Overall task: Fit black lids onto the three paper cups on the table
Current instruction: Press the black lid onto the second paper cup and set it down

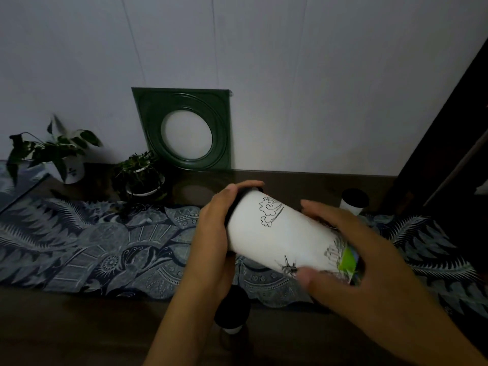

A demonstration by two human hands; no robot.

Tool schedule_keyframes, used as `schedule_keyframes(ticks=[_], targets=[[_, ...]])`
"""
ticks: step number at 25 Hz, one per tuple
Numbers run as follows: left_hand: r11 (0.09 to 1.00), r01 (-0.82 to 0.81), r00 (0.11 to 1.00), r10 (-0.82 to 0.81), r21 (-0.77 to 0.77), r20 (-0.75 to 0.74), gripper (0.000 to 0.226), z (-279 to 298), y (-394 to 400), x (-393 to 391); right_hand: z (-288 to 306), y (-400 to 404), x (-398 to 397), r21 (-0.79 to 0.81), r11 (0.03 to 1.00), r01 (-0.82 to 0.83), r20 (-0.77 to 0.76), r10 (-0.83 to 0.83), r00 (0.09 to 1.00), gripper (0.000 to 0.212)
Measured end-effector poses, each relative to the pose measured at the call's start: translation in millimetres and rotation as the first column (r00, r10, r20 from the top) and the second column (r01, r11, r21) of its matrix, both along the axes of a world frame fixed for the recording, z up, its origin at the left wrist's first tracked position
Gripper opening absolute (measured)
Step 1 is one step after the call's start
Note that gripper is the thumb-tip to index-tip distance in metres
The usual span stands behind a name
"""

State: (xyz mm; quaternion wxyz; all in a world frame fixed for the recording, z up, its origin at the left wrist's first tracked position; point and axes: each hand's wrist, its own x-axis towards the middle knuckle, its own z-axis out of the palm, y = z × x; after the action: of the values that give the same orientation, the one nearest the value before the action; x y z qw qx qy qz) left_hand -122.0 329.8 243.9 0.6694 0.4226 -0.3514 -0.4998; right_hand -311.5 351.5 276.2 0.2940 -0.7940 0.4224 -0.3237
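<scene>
Nearest to us, low in the view, stands a small paper cup (232,314) with a black lid already on it, seen almost from above so that little more than the dark round top and a sliver of white wall shows; it sits on the bare dark table (79,326), just near of the cloth and partly behind our left forearm.

Above it we hold a large white paper cup (277,233) off the table, tipped well over on its side with its mouth toward the far left and its base toward the near right. The wall is plain white with black line drawings: a curling cloud near the mouth, an insect lower down, and a patch of bright green print by the base. A black lid (237,200) sits at the mouth (mostly covered, so we cannot tell whether it is fully seated). Our left hand (214,233) is wrapped over that lid end, fingers curled across the rim. Our right hand (340,254) is closed around the base end, thumb on the near side and fingers on the far side.

A third cup (352,202), also black-lidded, stands upright at the far right of the table.

A blue patterned cloth (105,247) runs across the table. Two potted plants (140,173) and a green square frame (184,128) stand along the far wall.
</scene>
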Motion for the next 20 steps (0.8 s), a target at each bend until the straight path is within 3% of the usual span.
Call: schedule_keyframes(ticks=[1, 2, 3, 5, 6, 8, 10, 11, 13, 14, 16, 18, 20], targets=[[0.999, 0.0, 1.0, 0.001, 0.048, -0.018, 0.037, 0.4, -1.3, 0.9, -3.2, -2.8, -0.9, -0.263, 0.965, 0.004, -0.21, -0.061, 0.976, 0.073], [0.996, 0.013, 1.0, -0.01, 0.083, -0.027, 0.039, 0.3, -2.3, 1.9, -6.0, -5.1, -1.9, -0.419, 0.907, -0.037, -0.323, -0.111, 0.94, 0.076], [0.994, 0.03, 0.999, -0.027, 0.101, -0.028, 0.041, -0.1, -3.0, 2.8, -8.7, -7.0, -2.7, -0.468, 0.882, -0.064, -0.363, -0.125, 0.923, 0.077], [0.995, 0.053, 0.999, -0.053, 0.084, -0.01, 0.043, 0.0, -3.1, 4.2, -11.5, -9.1, -3.2, -0.469, 0.882, -0.046, -0.294, -0.106, 0.95, 0.075], [0.997, 0.06, 0.998, -0.061, 0.044, 0.01, 0.042, 0.2, -3.4, 5.1, -10.6, -9.9, -1.6, -0.386, 0.923, 0.006, -0.186, -0.084, 0.979, 0.071], [0.996, 0.075, 0.996, -0.072, -0.053, 0.057, 0.042, -1.1, -1.9, 6.8, -0.6, -7.8, 3.0, 0.053, 0.998, 0.034, 0.182, -0.043, 0.982, 0.058], [0.988, 0.089, 0.994, -0.081, -0.124, 0.075, 0.044, -1.5, -1.0, 7.3, 6.7, -5.8, 2.9, 0.411, 0.908, -0.086, 0.427, -0.108, 0.898, 0.041], [0.987, 0.09, 0.994, -0.081, -0.136, 0.072, 0.044, -1.7, -1.0, 7.3, 7.8, -5.3, 4.3, 0.475, 0.872, -0.116, 0.442, -0.123, 0.888, 0.037], [0.99, 0.064, 0.996, -0.056, -0.124, 0.068, 0.043, -2.1, -1.2, 6.3, 8.1, -4.1, 4.2, 0.451, 0.881, -0.144, 0.443, -0.081, 0.893, 0.036], [0.994, 0.041, 0.997, -0.035, -0.099, 0.065, 0.041, -1.1, -1.8, 5.4, 7.0, -3.9, 3.3, 0.362, 0.925, -0.116, 0.383, -0.034, 0.923, 0.041], [1.0, 0.013, 0.999, -0.013, -0.002, 0.045, 0.038, 1.3, -3.9, 3.5, 3.4, -8.2, -0.1, 0.001, 0.999, -0.036, 0.017, 0.036, 0.999, 0.062], [0.995, 0.026, 0.999, -0.029, 0.096, 0.036, 0.039, 2.4, -6.6, 2.5, 0.4, -13.6, -3.2, -0.401, 0.913, -0.072, -0.372, -0.09, 0.924, 0.077], [0.988, 0.065, 0.997, -0.069, 0.137, 0.023, 0.042, 3.1, -8.0, 2.8, 1.5, -15.1, -3.5, -0.491, 0.861, -0.135, -0.491, -0.145, 0.859, 0.08]])
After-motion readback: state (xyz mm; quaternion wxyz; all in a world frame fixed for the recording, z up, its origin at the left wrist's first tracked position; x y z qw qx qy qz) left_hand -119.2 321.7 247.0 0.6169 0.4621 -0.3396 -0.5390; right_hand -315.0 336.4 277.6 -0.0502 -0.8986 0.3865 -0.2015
